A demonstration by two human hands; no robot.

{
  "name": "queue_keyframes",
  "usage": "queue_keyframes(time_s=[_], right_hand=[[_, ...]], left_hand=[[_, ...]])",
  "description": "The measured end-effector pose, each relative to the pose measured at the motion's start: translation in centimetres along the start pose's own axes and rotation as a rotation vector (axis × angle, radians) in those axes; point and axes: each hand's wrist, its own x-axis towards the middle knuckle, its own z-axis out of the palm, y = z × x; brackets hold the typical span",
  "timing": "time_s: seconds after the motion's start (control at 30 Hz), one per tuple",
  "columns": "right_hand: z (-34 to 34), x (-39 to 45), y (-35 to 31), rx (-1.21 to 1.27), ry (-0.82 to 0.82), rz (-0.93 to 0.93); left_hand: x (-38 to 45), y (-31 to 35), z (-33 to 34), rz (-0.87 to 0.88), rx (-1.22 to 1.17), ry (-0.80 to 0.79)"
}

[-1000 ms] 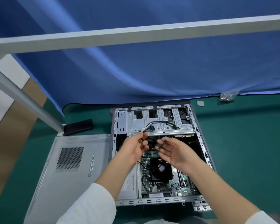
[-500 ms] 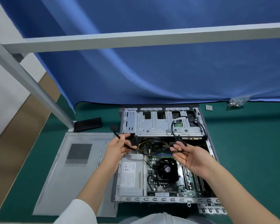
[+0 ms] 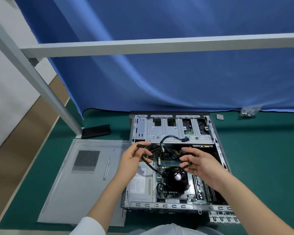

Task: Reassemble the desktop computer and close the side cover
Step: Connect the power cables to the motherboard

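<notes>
The open desktop case (image 3: 218, 143) lies flat on the green mat with its motherboard, black CPU fan (image 3: 177, 178) and power supply (image 3: 140, 184) exposed. My left hand (image 3: 134, 158) grips a bundle of black cables with a connector (image 3: 141, 146) sticking out above the fingers. My right hand (image 3: 197, 161) pinches another part of the cable bundle above the memory slots. A loose black cable loop (image 3: 174, 139) arcs over the silver drive cage (image 3: 173, 131). The grey side cover (image 3: 71, 185) lies flat to the left of the case.
A screwdriver (image 3: 107, 168) rests on the side cover. A black block (image 3: 96, 131) sits by the metal frame post (image 3: 46, 94). A small grey pad (image 3: 219, 117) and a bag of screws (image 3: 247, 111) lie at the back right under the blue cloth (image 3: 159, 82).
Both hands drew apart with the cables, then came closer together over the case. The cable loop dropped from the right of the drive cage to its front edge. The view shifted left.
</notes>
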Motion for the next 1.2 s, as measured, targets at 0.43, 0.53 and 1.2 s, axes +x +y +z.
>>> queue_keyframes(time_s=[0.43, 0.53, 1.2], right_hand=[[4.4, -1.9, -0.7, -0.373, -0.132, -0.230], [4.9, -2.1, -0.6, -0.473, -0.142, -0.295], [3.0, -1.2, -3.2, 0.424, -0.200, -0.197]], left_hand=[[-1.6, 0.5, 1.2, 0.067, 0.193, -0.085], [-1.6, 0.6, 1.9, 0.045, 0.180, -0.081], [-0.2, 0.9, 3.0, -0.407, -0.253, -0.191]])
